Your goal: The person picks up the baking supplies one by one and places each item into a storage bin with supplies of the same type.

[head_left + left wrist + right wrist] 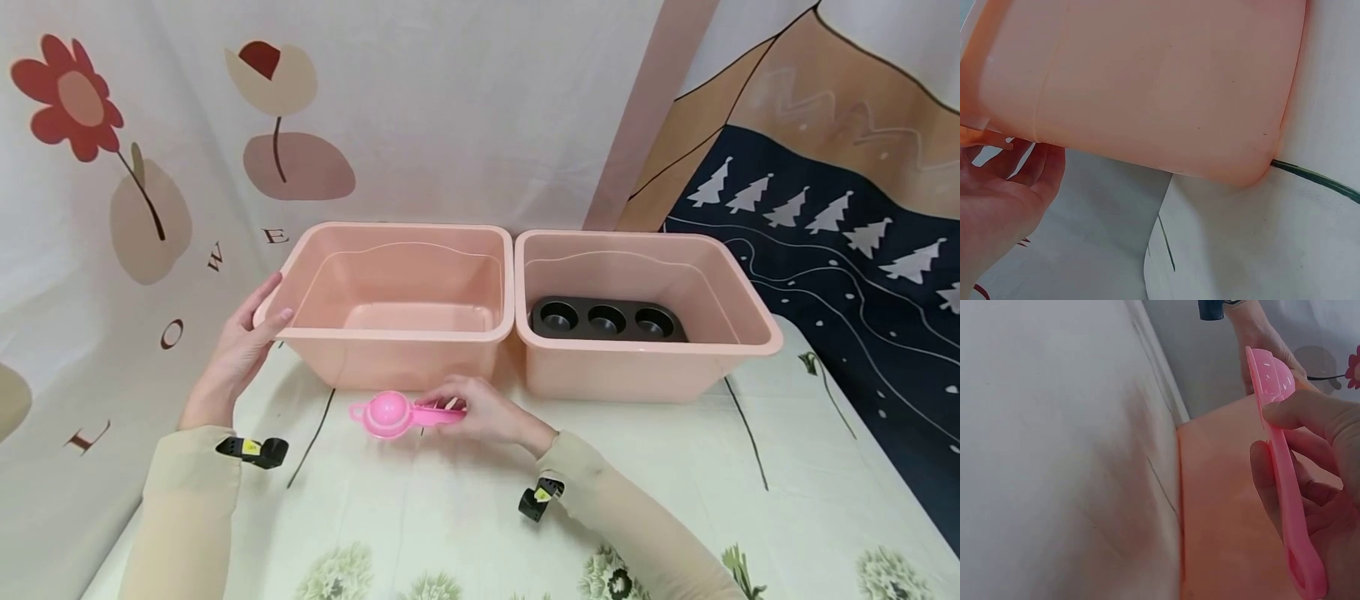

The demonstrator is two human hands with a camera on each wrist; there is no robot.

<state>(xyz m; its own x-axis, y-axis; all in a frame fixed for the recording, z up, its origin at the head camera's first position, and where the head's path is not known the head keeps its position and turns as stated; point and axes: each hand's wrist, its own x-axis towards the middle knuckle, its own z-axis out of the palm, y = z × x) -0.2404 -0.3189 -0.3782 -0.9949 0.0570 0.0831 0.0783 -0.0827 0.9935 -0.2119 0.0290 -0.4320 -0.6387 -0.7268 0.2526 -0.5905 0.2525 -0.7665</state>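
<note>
A pink plastic egg separator (389, 414), with a round slotted cup and a long handle, is held above the cloth in front of the left bin. My right hand (480, 410) pinches its handle between thumb and fingers; the right wrist view shows the egg separator (1282, 425) edge-on. At the left end of the left pink bin (397, 362), my left hand (243, 346) holds the rim, thumb over the top and fingers outside. In the left wrist view, the fingers of the left hand (1016, 187) reach under the rim of the bin (1160, 81).
A second pink bin (615, 375) stands close on the right, with a dark muffin pan (621, 319) inside, several round cups showing. A pale patterned cloth (420, 508) covers the table. Printed curtains (465, 108) hang behind and at the left.
</note>
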